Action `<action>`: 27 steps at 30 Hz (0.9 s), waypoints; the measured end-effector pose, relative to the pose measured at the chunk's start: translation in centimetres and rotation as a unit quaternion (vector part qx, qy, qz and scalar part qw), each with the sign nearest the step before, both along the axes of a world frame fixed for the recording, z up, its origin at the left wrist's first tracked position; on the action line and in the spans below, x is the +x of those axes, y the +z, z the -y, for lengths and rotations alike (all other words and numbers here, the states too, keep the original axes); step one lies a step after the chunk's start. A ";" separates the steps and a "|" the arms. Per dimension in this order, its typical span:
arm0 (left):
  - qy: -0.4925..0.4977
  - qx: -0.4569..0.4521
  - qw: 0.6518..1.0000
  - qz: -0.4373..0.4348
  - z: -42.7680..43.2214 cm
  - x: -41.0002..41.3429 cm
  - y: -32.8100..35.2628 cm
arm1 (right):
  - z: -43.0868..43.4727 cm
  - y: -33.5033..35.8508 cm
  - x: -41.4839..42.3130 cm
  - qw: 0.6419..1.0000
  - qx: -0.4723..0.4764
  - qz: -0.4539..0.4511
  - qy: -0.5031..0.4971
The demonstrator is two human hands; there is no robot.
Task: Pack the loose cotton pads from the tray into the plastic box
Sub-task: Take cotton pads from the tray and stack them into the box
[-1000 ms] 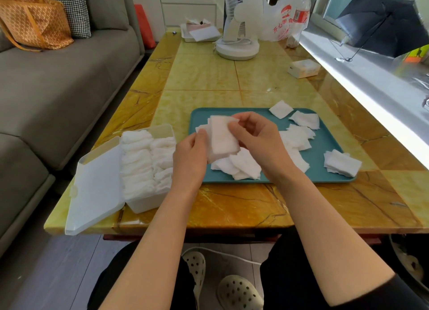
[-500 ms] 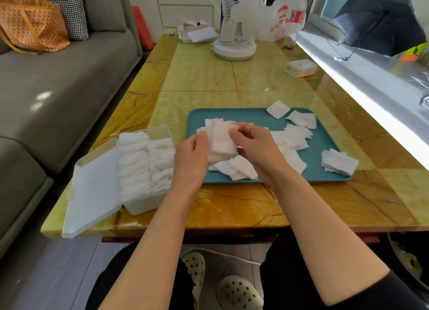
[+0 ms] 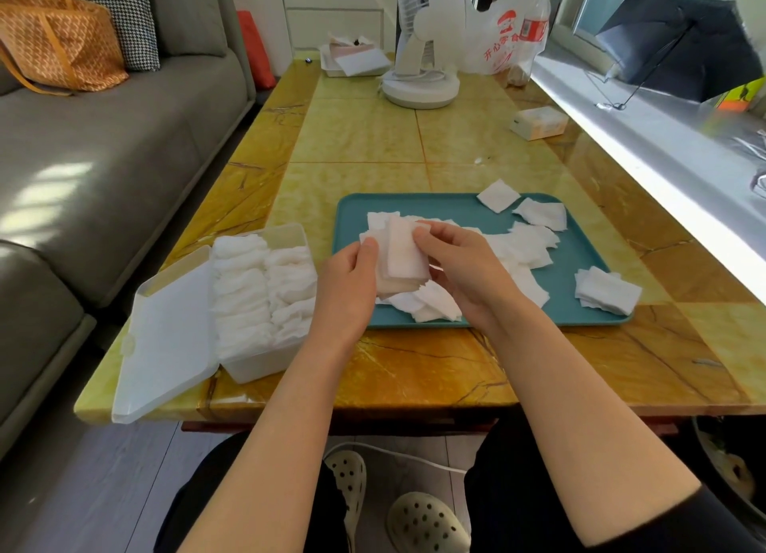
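White cotton pads, gathered into a small stack (image 3: 404, 256), sit between both hands at centre frame, above the near left part of the teal tray (image 3: 352, 217). The left hand (image 3: 346, 287) pinches the stack's left edge with the thumb on top; its fingers are hidden behind the pads. The right hand (image 3: 466, 273) grips the right edge, thumb across the front, and covers part of the loose pads (image 3: 526, 244) lying on the tray. A separate pile (image 3: 607, 291) overhangs the tray's right rim. At lower left the box (image 3: 265, 362) stands open, lid (image 3: 166, 337) flat, packed with rows of pads whose count is hard to make out. The table's (image 3: 414, 370) far end is crowded.
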State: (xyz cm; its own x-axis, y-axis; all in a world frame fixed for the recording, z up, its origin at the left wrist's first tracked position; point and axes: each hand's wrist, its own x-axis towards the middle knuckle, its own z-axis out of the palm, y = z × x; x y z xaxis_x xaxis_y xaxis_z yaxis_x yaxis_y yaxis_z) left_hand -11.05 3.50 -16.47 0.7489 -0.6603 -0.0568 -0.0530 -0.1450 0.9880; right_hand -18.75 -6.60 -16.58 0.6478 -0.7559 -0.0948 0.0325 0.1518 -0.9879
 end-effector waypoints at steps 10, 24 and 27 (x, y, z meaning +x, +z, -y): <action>0.024 -0.003 1.000 -0.019 0.2 0.0 -0.1 | 0.1 -0.1 0.3 0.994 -0.047 -0.022 -0.094; 0.008 -0.028 0.999 -0.028 0.1 -0.2 0.2 | -1.2 0.4 0.3 0.982 -0.187 -0.006 -0.020; 0.011 -0.038 0.998 -0.050 0.1 -0.3 0.5 | -1.0 0.1 0.3 0.973 -0.223 -0.021 -0.047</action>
